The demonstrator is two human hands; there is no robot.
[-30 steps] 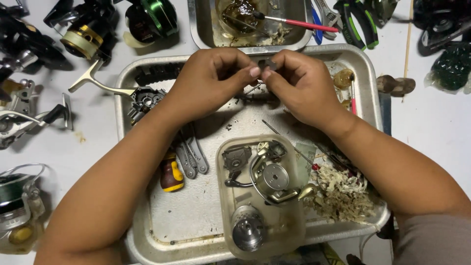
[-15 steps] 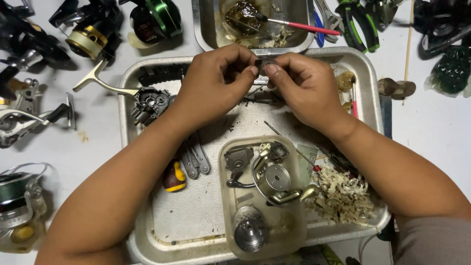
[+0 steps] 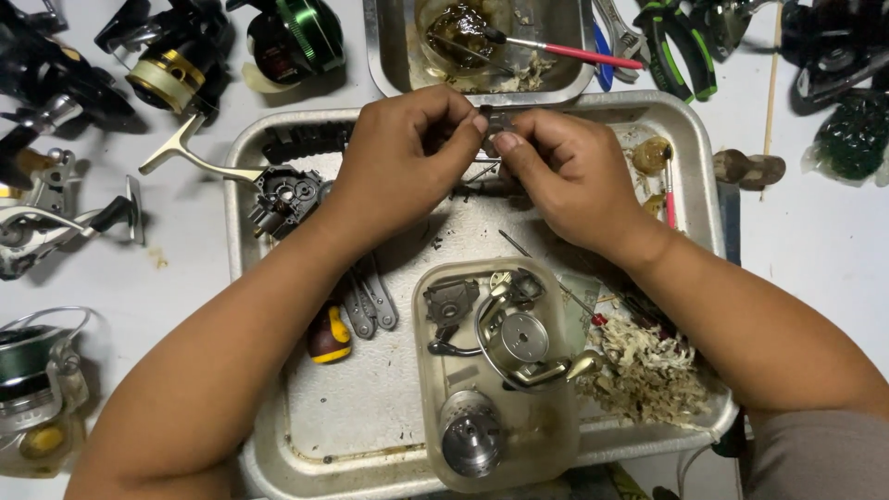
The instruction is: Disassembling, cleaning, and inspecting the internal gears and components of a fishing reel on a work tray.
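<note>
Both hands were pinched on a small metal part [image 3: 497, 120] over the tray [image 3: 704, 213]: left hand [image 3: 403, 153], right hand [image 3: 565, 171]. Reel body [image 3: 287, 199] and rotor [image 3: 519, 338] lay apart; looked mid-teardown, plenty left.

Big tray [image 3: 278, 444] – dull brushed metal, scuffed and greasy. Clear tub [image 3: 435, 407] – cloudy translucent plastic. Spool [image 3: 470, 443] inside it – machined metal, satin sheen. Green reel [image 3: 301, 37] – glossy anodised finish. Wad [image 3: 648, 370] at tray corner – fibrous, rough, off-white. Brush handle [image 3: 583, 54] – glossy red.
</note>
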